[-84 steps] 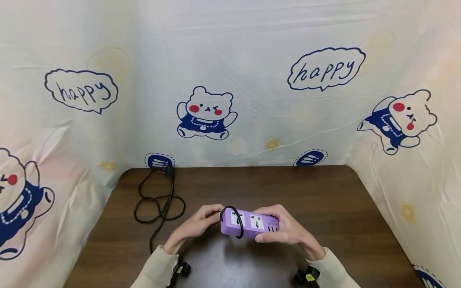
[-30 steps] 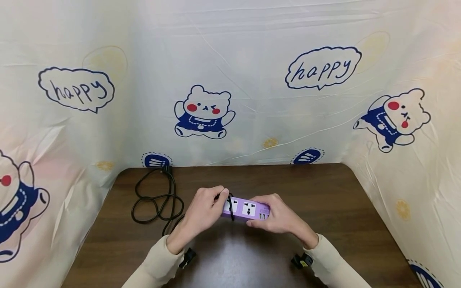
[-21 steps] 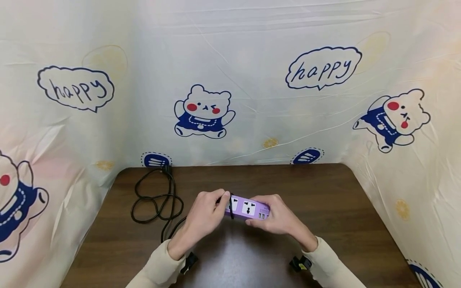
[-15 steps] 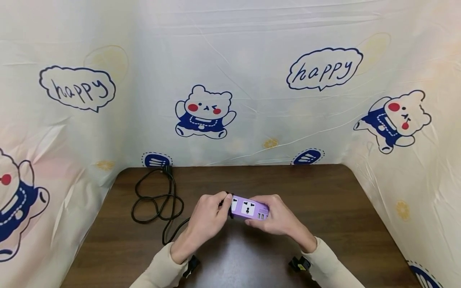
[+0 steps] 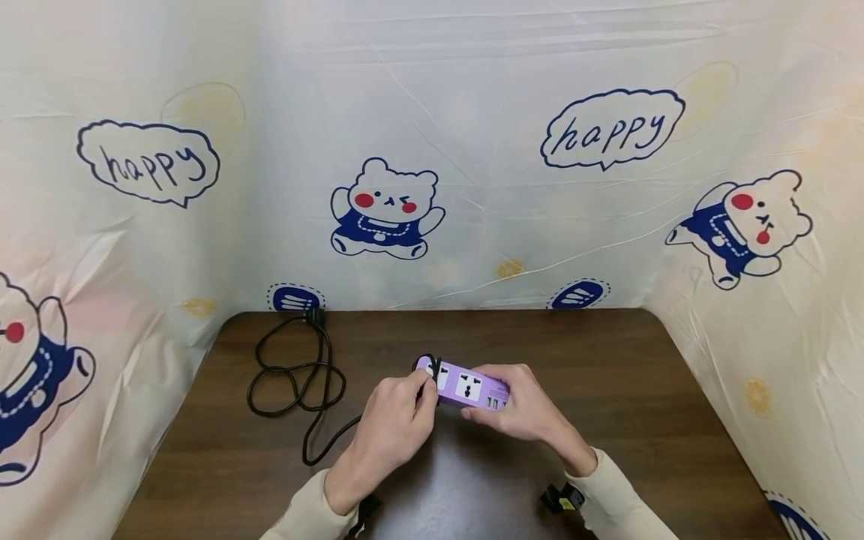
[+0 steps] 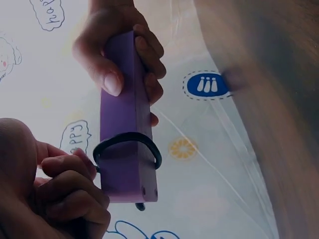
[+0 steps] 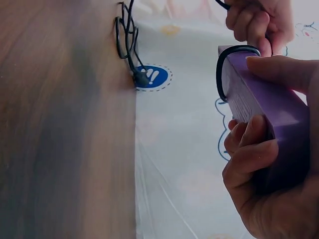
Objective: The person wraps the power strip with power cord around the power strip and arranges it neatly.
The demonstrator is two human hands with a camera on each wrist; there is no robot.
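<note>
A purple power strip with white sockets is held up over the table, tilted slightly down to the right. My right hand grips its right end, thumb on the near side and fingers on the far side. Round the strip's left end runs a loop of black cord, also seen in the right wrist view as a black loop. At that end my left hand pinches the cord between thumb and curled fingers. The left fingertips partly hide the pinched bit.
Loose coils of the black cord lie on the brown table at the left. The cord's plug sits at the back edge. A white printed curtain encloses the back and sides.
My left hand has come to the strip's left end, taken hold of the cord, and lately drawn it toward me. My right hand still grips the strip.
</note>
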